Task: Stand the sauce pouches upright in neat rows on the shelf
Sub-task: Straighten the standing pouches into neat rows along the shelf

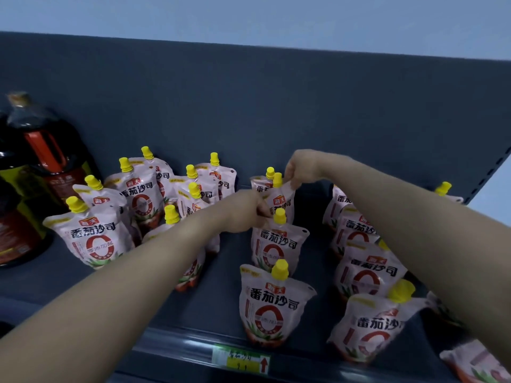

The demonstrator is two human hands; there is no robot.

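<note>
Several pink-white sauce pouches with yellow caps stand on a dark shelf. A middle row runs front to back: the front pouch, a second pouch, then a third pouch near the back. My right hand pinches the top right corner of that third pouch. My left hand grips its left edge, just behind the second pouch's cap. A looser cluster of pouches stands on the left. Another row runs under my right forearm, partly hidden.
Large dark sauce bottles with a red handle stand at the far left. The shelf's back panel rises behind everything. A green and yellow price tag sits on the front rail. One more pouch lies at the lower right corner.
</note>
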